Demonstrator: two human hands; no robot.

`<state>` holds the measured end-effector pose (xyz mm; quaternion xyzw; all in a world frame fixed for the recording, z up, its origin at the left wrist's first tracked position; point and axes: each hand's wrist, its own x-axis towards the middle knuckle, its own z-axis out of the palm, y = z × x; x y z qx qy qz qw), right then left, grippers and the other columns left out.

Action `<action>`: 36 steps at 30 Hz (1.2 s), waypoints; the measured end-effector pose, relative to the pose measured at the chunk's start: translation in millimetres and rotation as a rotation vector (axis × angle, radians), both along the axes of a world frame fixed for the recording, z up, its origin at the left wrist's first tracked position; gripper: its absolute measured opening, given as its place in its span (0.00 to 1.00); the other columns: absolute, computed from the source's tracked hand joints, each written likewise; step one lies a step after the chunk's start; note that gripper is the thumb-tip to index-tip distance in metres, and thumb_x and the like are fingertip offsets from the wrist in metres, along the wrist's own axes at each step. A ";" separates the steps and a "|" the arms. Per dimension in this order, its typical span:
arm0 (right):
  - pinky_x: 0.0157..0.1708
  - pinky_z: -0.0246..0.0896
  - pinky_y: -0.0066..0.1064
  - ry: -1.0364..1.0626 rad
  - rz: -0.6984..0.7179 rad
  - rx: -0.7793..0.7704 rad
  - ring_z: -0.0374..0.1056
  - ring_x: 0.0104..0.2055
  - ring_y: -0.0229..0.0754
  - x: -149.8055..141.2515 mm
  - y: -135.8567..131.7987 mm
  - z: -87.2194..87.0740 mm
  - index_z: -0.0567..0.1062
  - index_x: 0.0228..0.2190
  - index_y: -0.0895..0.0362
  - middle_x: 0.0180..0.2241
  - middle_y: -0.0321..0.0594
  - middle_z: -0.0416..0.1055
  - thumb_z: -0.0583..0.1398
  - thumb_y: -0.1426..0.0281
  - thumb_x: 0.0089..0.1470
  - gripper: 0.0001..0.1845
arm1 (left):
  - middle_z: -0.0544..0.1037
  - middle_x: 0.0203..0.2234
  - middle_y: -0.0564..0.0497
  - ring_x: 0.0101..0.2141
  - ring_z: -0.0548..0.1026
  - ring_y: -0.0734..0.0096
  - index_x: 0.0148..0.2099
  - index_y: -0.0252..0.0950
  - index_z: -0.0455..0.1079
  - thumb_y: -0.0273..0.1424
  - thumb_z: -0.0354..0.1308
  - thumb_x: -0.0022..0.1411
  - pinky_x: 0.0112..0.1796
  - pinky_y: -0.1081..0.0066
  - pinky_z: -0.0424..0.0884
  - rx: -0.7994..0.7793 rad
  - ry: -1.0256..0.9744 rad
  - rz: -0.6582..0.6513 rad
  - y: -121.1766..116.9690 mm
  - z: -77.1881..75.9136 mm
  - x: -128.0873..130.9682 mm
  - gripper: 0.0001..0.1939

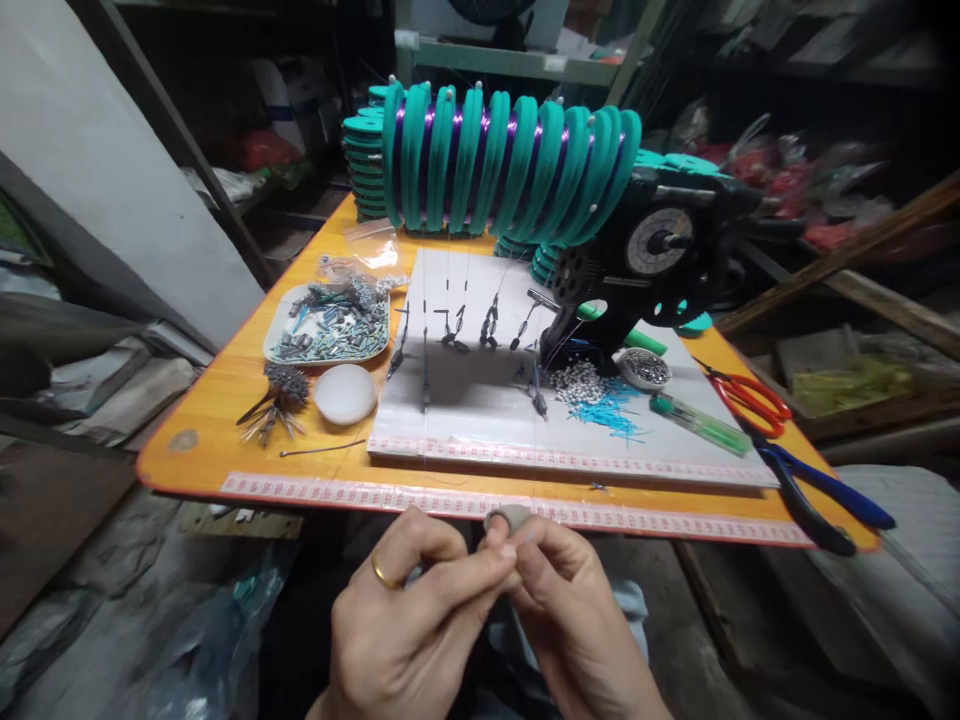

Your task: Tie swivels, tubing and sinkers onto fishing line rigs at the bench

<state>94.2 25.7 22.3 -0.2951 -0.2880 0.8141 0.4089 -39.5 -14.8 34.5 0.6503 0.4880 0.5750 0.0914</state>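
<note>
From afar I see the bare left hand and right hand pinched together, gripping what I can't tell, by a small rounded grey piece before the orange wooden table, likely delicate fingerwork needing steadiness next.

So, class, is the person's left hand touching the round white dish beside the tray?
Apart. In the head view, the white dish sits on the orange table, while the left hand is nearer the camera, with the printed measuring strip between them.

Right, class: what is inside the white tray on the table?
The white tray holds bluish-green rods and dark grey pieces, heaped together; whatever lies under them is covered.
</note>
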 end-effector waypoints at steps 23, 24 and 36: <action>0.37 0.74 0.21 -0.426 -0.295 0.655 0.78 0.34 0.37 5.9 5.3 15.7 0.85 0.31 0.48 0.30 0.36 0.81 0.70 0.75 0.50 0.08 | 0.73 0.36 0.51 0.41 0.75 0.71 0.44 0.33 0.74 0.11 0.59 0.59 0.45 0.73 0.74 0.055 -0.037 -0.080 5.7 -21.5 -5.2 0.16; 0.38 0.74 0.21 -0.454 -0.307 0.688 0.78 0.35 0.37 6.8 5.1 15.4 0.85 0.31 0.48 0.31 0.36 0.81 0.70 0.76 0.50 0.09 | 0.73 0.36 0.51 0.40 0.75 0.72 0.44 0.33 0.74 0.11 0.59 0.59 0.44 0.73 0.74 0.041 -0.035 -0.077 5.5 -21.7 -5.6 0.16; 0.40 0.71 0.20 -0.186 -0.155 0.377 0.76 0.36 0.34 -0.1 4.2 8.4 0.83 0.26 0.49 0.30 0.33 0.79 0.74 0.73 0.46 0.07 | 0.73 0.32 0.52 0.35 0.75 0.69 0.40 0.37 0.72 0.12 0.57 0.59 0.37 0.69 0.78 -0.044 -0.224 -0.041 2.1 -21.6 5.8 0.14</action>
